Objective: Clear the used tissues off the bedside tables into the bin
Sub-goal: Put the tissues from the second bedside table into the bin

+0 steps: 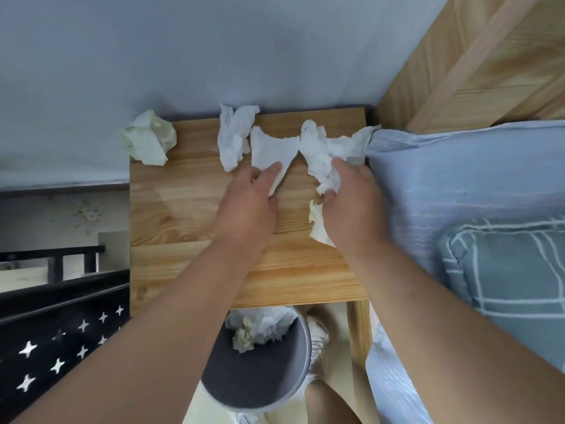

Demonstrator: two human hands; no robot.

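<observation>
Several crumpled white tissues lie along the far edge of the wooden bedside table. My left hand pinches a flat white tissue at its near tip. My right hand is closed on a bunched tissue, and a tissue scrap sticks out under its palm. Another crumpled tissue lies just left of the pinched one. A greenish tissue ball sits at the far left corner. The grey round bin stands below the table's near edge and holds tissues.
The bed with a blue sheet and a checked pillow presses against the table's right side. A wooden headboard rises at the top right. A black star-patterned rack is at the left. My shoe is beside the bin.
</observation>
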